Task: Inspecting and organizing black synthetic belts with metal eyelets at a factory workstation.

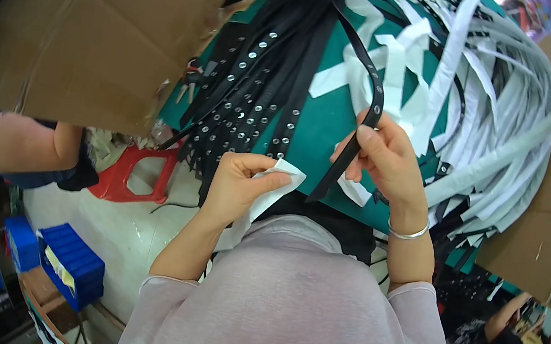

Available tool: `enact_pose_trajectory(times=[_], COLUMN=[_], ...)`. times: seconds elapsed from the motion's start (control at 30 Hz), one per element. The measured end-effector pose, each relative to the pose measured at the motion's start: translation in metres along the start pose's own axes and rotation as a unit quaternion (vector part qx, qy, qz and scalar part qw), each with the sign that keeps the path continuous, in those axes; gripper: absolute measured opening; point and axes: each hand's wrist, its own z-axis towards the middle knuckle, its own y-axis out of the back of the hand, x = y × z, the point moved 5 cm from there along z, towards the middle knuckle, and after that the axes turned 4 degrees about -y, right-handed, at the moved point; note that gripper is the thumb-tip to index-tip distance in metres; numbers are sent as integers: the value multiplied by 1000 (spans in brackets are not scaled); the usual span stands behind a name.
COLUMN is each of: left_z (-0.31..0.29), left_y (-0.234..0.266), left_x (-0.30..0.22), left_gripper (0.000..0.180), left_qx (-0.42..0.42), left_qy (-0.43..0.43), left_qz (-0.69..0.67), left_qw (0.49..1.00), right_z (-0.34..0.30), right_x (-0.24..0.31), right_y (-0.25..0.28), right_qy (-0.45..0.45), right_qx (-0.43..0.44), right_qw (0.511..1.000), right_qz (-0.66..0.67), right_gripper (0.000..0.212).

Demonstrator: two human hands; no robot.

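Observation:
My right hand (391,157) pinches a black strap with metal eyelets (376,87) between thumb and fingers. One squared end of it hangs below the hand, and the other runs up toward the pile at the back. In my left hand (234,184), a white strip (282,173) of paper or cloth is gripped under the thumb. Its tail drops in front of my shirt. The two hands are apart, over the near edge of the green table (324,126). Just beyond my left hand lie the ends of several more black eyelet straps (260,84).
Loose white strips (396,58) lie mid-table, with a thick bundle of white bands (534,132) at right. Keys (191,80) rest at the left edge. Cardboard (119,27) flanks the table. A red stool (128,182), blue crates (73,263) and two people are nearby.

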Motion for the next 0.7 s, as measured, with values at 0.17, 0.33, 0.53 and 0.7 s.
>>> enact_pose_trajectory(times=[0.17,0.33,0.53,0.7], left_z=[18,17,12,14], left_y=[-18,-21,-19,-11], left_x=[4,4,6,13], left_gripper=[15,16,6,10], left_qx=[17,-15,-48,-39], left_qy=[-38,-66,-34,-79], left_qz=[-18,5,-1,48], left_qw=[999,998,998,995], right_z=[-4,-2,0,4], right_x=[2,4,-1,-4], right_y=[14,13,7,9], right_qy=[87,110,112,132], right_qx=[-102,-107,-91,-107], right_qw=[991,987,987,983], right_qz=[-26,-45,-64,-63], right_gripper=[26,24,23,23])
